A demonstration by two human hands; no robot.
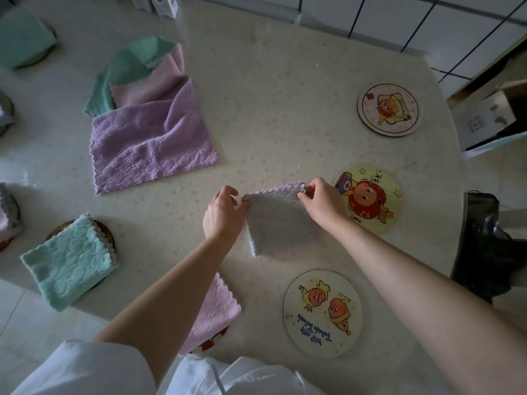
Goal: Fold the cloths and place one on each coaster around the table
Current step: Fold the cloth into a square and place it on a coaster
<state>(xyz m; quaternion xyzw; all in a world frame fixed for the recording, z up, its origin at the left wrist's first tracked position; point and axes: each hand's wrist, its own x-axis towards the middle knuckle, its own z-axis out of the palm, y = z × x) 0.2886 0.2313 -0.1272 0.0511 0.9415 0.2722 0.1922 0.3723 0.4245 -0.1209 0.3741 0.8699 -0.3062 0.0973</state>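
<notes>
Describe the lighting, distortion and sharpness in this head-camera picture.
Head view: dim, flat light, with a pale sheen on the table at the left edge; head view: wide-angle bending bows the grout lines of the tiled floor at top right; head view: the centre is crisp, the grey cloth and the lettered coaster sharp, while the green cloth at top left looks soft.

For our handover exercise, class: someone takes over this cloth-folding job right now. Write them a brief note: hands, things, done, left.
Left hand and right hand each pinch a top corner of the part-folded grey cloth.
Done: teal cloth and pink cloth lie folded on coasters.
Left: finish the grey cloth; near coaster, middle coaster and far coaster are bare; the pile of purple, pink and teal cloths waits unfolded.
</notes>
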